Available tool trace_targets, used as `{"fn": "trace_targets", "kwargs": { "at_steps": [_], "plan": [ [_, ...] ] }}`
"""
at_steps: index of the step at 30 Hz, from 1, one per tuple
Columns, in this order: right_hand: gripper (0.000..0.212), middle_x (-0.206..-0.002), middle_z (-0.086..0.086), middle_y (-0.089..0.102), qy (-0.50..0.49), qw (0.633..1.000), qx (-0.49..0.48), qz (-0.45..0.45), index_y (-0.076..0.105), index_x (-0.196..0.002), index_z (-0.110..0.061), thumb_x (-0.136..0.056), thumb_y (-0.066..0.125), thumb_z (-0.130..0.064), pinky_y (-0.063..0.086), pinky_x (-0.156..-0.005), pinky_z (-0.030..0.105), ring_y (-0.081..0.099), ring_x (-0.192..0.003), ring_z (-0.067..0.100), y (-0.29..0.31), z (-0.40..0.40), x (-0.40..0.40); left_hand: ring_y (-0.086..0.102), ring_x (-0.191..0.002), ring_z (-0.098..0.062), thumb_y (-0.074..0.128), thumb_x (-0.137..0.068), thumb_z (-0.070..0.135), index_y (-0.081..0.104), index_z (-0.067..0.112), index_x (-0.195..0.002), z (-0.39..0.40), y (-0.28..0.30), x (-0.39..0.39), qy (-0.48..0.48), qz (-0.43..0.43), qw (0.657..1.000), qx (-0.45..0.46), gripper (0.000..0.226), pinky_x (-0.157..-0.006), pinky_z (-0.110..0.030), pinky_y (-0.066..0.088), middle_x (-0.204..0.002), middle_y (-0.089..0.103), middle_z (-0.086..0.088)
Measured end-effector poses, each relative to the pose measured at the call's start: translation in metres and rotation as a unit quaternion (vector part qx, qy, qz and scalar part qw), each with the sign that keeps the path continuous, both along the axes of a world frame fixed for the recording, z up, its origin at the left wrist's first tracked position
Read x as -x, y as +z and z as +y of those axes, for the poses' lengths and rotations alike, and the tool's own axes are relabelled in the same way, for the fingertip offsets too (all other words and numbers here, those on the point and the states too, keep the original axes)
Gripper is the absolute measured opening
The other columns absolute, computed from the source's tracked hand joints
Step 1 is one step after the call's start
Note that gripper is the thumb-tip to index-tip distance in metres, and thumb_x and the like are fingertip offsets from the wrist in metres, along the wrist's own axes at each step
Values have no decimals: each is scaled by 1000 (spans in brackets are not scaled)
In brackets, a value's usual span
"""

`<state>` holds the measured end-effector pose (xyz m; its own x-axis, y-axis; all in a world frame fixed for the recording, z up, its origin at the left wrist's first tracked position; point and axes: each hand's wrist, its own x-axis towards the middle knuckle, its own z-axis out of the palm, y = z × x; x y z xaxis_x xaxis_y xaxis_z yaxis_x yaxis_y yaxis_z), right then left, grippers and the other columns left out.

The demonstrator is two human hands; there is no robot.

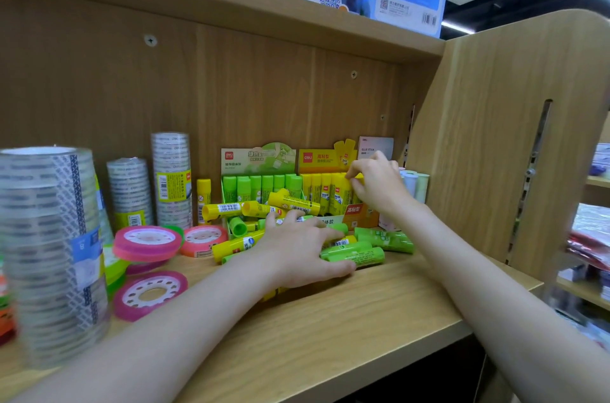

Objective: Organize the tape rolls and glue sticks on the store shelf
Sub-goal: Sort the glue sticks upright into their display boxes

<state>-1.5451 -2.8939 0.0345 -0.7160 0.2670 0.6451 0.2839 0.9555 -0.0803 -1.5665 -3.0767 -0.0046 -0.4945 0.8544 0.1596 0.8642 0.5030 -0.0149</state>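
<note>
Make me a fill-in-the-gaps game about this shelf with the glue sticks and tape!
1. The right hand pinches a ____ glue stick standing in the yellow box.
2. The left hand rests on the loose glue sticks lying on the ____.
3. The flat tape rolls by the tall clear stacks are mostly ____.

Missing words: yellow; shelf; pink

Bright overhead light; edges blurred and warped.

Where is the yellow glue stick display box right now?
In the head view, the yellow display box stands at the shelf's back right, between the green display box and pastel sticks, with the right hand at it.
</note>
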Motion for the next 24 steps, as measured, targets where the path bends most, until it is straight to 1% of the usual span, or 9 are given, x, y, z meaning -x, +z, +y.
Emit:
{"fn": "trace_targets", "kwargs": {
  "at_steps": [4, 7, 9, 10, 11, 13, 17, 21, 24],
  "plan": [
    [22, -110, 4, 62, 14, 999, 29, 31, 64, -110, -15, -94, 49, -17, 27, -96, 38, 41, -115, 23, -8, 3, -4, 8, -143, -26, 33, -84, 72, 27, 44, -142, 0, 0, -1, 0, 5, 1000, -2, 65, -111, -60, 2, -153, 25, 7],
    [22, -108, -1, 63, 109, 990, 23, 81, 66, -110, -17, -89, 59, -21, 35, -98, 40, 42, -112, 17, -12, 0, -3, 6, -143, -29, 34, -84, 71, 28, 44, -142, 0, -1, 0, 4, 0, 1000, -7, 64, -111, -60, 1, -153, 24, 7],
    [20, -94, -13, 57, 176, 982, 58, 48, 68, -105, -20, -86, 64, -25, 34, -97, 18, 42, -103, 10, -12, -10, -3, 5, -143, -33, 36, -84, 71, 30, 43, -141, 0, -1, -1, 6, -8, 1000, -10, 64, -112, -59, 1, -153, 23, 7],
    [20, -89, -18, 53, 198, 978, 66, 11, 68, -103, -19, -85, 66, -26, 29, -89, 4, 40, -99, 8, -13, -16, -2, 5, -143, -34, 36, -84, 71, 30, 43, -141, 0, -2, -1, 6, -9, 1000, -11, 64, -112, -59, 1, -153, 23, 7],
    [20, -88, -19, 54, 216, 974, 60, -19, 69, -101, -18, -83, 68, -25, 28, -79, 2, 39, -97, 8, -14, -20, 1, 5, -143, -34, 36, -84, 71, 31, 43, -141, 0, -2, 0, 4, -9, 1000, -12, 63, -112, -59, 0, -153, 23, 7],
    [20, -94, -9, 63, 229, 971, 41, -60, 68, -100, -16, -82, 69, -24, 28, -72, 11, 37, -94, 8, -17, -24, 9, 5, -143, -33, 36, -84, 70, 32, 42, -140, 0, -2, 0, 2, -8, 1000, -13, 63, -111, -59, 0, -153, 24, 8],
    [27, -92, -7, 61, 198, 977, 12, -75, 55, -108, -20, -83, 67, -22, 33, -78, 28, 36, -93, 10, -18, -17, 12, 5, -143, -32, 37, -84, 69, 32, 42, -141, 1, -2, 0, 1, -13, 1000, -15, 63, -111, -59, -1, -154, 22, 9],
    [28, -85, -1, 58, 163, 978, 45, 119, 55, -109, -17, -83, 64, -17, 41, -76, 29, 45, -84, 13, -1, -1, -6, 8, -143, -32, 36, -83, 71, 30, 44, -141, 1, -2, 1, 2, -8, 1000, -12, 64, -111, -59, 0, -153, 24, 7],
    [5, -76, -1, 58, 169, 904, 261, 292, 59, -90, -12, -87, 62, -13, 47, -58, 18, 56, -62, 3, 8, 12, -24, 8, -143, -31, 35, -83, 71, 28, 45, -141, 1, -2, 1, 0, -11, 1000, -10, 64, -112, -59, -1, -153, 24, 7]
  ]
}}
